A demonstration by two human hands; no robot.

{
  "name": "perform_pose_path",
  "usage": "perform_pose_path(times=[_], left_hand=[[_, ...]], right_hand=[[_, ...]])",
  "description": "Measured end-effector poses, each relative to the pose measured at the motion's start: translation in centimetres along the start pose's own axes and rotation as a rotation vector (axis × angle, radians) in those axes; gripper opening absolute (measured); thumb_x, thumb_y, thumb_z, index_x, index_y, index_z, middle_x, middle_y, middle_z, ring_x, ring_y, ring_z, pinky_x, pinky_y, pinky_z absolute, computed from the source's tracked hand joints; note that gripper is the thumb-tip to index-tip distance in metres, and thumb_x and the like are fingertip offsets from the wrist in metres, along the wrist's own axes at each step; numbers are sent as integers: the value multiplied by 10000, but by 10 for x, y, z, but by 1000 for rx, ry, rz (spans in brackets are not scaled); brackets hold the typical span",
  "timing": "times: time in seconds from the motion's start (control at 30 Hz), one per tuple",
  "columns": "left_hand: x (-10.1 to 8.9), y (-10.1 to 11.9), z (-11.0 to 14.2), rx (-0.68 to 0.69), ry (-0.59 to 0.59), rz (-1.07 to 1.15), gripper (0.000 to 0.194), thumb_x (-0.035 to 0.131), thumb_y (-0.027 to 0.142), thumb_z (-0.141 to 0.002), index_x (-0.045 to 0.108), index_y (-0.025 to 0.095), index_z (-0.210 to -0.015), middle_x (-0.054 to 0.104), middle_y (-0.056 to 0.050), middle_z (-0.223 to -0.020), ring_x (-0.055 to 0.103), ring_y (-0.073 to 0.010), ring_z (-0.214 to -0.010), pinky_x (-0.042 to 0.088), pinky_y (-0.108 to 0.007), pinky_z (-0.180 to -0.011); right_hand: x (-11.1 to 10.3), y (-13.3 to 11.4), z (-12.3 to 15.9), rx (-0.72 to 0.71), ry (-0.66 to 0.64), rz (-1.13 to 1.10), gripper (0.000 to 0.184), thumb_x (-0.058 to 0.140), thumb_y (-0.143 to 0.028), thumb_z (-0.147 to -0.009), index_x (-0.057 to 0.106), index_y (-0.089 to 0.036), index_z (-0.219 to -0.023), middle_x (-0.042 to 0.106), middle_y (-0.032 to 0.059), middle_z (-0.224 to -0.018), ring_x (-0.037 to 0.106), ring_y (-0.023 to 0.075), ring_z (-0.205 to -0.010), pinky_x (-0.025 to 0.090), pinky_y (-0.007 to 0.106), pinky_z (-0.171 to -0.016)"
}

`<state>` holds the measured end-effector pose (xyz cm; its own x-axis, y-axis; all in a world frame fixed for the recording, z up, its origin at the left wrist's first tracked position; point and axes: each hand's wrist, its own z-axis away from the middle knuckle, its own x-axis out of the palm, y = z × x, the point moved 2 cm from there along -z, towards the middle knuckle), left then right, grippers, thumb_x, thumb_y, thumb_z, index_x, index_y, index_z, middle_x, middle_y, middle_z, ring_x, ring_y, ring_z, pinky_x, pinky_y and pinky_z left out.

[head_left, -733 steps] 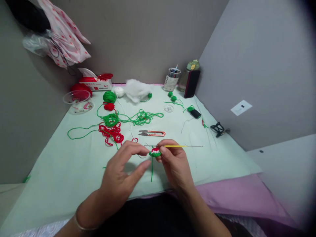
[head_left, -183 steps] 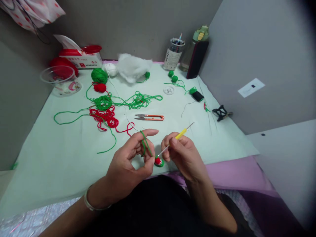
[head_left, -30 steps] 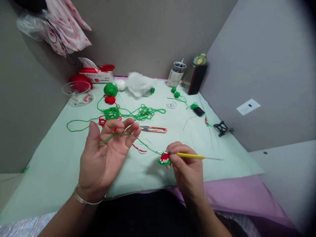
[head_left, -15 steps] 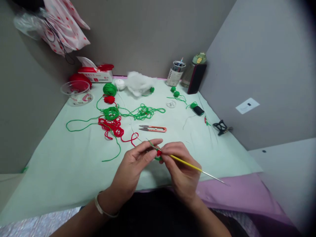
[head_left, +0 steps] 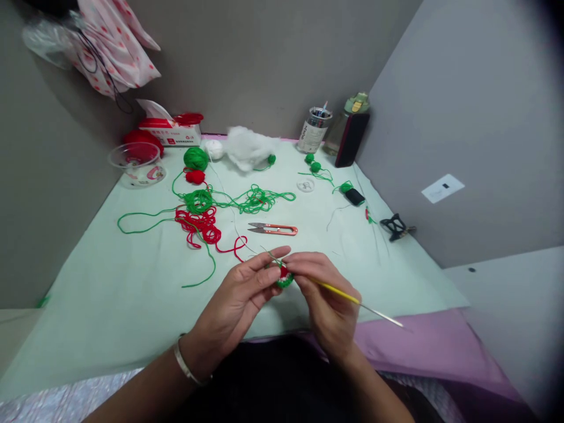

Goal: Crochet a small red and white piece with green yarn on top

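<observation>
My left hand (head_left: 240, 294) pinches a small crocheted piece (head_left: 285, 281), red in the middle with a white ring and a green rim. A green strand runs up over its raised forefinger. Closed round a yellow-handled crochet hook (head_left: 337, 291) is my right hand (head_left: 328, 299); the hook's working tip lies at the top of the piece, partly covered by fingers, and its metal rear end points down to the right. Just beyond my hands lie orange thread snips (head_left: 282, 230). Loose red yarn (head_left: 200, 226) and tangled green yarn (head_left: 259, 200) spread to the left.
At the back stand a tissue box (head_left: 171, 132), white stuffing (head_left: 251, 150), a pen jar (head_left: 314, 130) and a bottle (head_left: 339, 129) with a phone (head_left: 352, 140) against it. A plastic tub (head_left: 138, 167) is far left, a black claw clip (head_left: 396, 227) right. Grey walls enclose the table.
My right hand has drawn slightly away from the left, and more of the piece's green rim shows. The hook has shifted a little, and my left wrist has turned slightly.
</observation>
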<state>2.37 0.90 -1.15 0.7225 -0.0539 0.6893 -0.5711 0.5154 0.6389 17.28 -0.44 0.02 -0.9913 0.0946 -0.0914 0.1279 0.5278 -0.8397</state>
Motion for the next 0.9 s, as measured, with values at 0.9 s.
perform_pose_path(times=[0.9], left_hand=[[-13,16,1,42,-21,-102,406,827,209,-789,845,200,-1195,621,-22,-887,523,-130,-832,450,-227,-799]], right_hand=[[-6,5,11,118,39,-153,197,643,-191,-1023,818,-264,-1077,777,52,-939,724,187,-797,617,358,-727]])
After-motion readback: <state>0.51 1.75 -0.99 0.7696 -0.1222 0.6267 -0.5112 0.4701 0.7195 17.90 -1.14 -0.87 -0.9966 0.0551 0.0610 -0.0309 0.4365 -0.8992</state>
